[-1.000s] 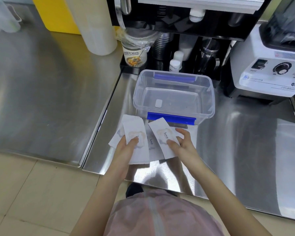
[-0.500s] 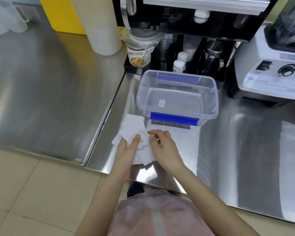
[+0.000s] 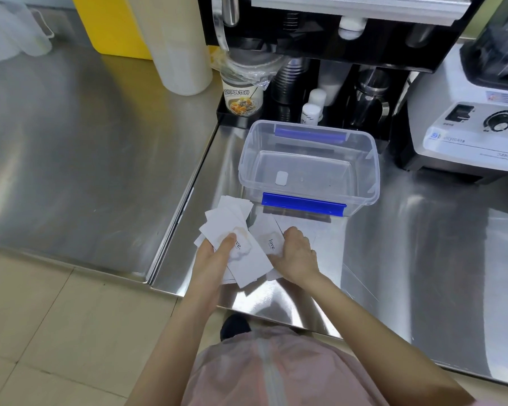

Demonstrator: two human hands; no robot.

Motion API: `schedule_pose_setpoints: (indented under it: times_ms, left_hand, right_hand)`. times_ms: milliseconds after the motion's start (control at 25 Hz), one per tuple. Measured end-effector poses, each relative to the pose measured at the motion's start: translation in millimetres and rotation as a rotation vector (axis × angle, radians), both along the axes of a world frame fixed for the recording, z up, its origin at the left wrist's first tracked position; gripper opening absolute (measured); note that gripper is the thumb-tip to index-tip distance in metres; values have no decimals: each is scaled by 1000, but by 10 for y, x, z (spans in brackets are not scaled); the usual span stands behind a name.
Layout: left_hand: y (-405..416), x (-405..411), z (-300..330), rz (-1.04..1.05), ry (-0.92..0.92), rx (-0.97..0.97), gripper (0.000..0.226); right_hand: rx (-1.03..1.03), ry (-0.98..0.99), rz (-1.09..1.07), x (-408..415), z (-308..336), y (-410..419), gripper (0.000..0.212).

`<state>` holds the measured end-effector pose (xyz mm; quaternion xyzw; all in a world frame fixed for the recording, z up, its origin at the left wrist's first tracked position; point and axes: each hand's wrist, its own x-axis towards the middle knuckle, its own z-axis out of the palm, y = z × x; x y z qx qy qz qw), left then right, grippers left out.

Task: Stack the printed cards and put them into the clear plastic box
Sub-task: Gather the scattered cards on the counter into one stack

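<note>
Printed cards [image 3: 241, 244] are lying in a loose fan on the steel counter [image 3: 408, 244], just in front of the clear plastic box [image 3: 308, 168]; the left hand [image 3: 214, 256] is pressing its thumb on the top card of the fan and holding the bundle from below, closed on it; the right hand [image 3: 295, 254] is resting, fingers curled, on a separate card [image 3: 269, 240] beside the fan, and whether it is really gripping that card or only pushing it I cannot tell, because the fingertips are hiding the edge. The two hands are close together but not touching.

The cards are looking thin, light and a little stiff, so they will probably be sliding easily on the polished steel and slipping over each other; it seems best to be taking them by the long edges, between thumb and fingers, and tapping them square before lifting.

The box is standing open with no lid; it is nearly empty, only a small white tag [image 3: 281, 178] is lying on its bottom; its blue clip [image 3: 302, 203] is facing the cards, and the near wall is the only thing to be lifted over. Behind the box a black machine [image 3: 320, 39] with a printed cup [image 3: 242, 98] and a white bottle [image 3: 310, 112] is standing, and a blender base [image 3: 475, 133] at the right; none of them is blocking the way.
</note>
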<state>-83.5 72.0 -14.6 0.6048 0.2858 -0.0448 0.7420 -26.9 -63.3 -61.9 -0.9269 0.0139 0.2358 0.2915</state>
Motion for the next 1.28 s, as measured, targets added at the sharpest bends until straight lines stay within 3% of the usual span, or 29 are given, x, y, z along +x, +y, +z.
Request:
schedule_pose_setpoints:
  times_ms: [80,200,360,640,960,1080,1200,1280]
  left_hand:
    - [8,15,-13,-2,4,9,27]
    - [0,46,-38,-10,28,-9,28]
    - [-85,109,-56,-29,29,10,28]
    - [-389,176,-9,-67,-30,-88,25]
    - [-513,278,33,28,-63,-162,26]
    - [-518,293,19,-60,-148,-208,18]
    - [-355,360,-17,-100,-190,-177,22]
    - [-253,397,-38,-254,-211,-47,30]
  right_hand:
    - [233,24,-105,-46,18,-157,34]
    - [488,74,-213,-159,156,-397,40]
    - [730,-29,-268,-237,412,-448,37]
    - [510,-89,-166,-353,508,-48,37]
    - [803,173,-361,-394,520,-214,34]
    - [807,108,-354,-380,533,-370,21]
    - [698,-7,-219,-321,526,-631,32]
    - [562,-74,-129,-265,489,-808,36]
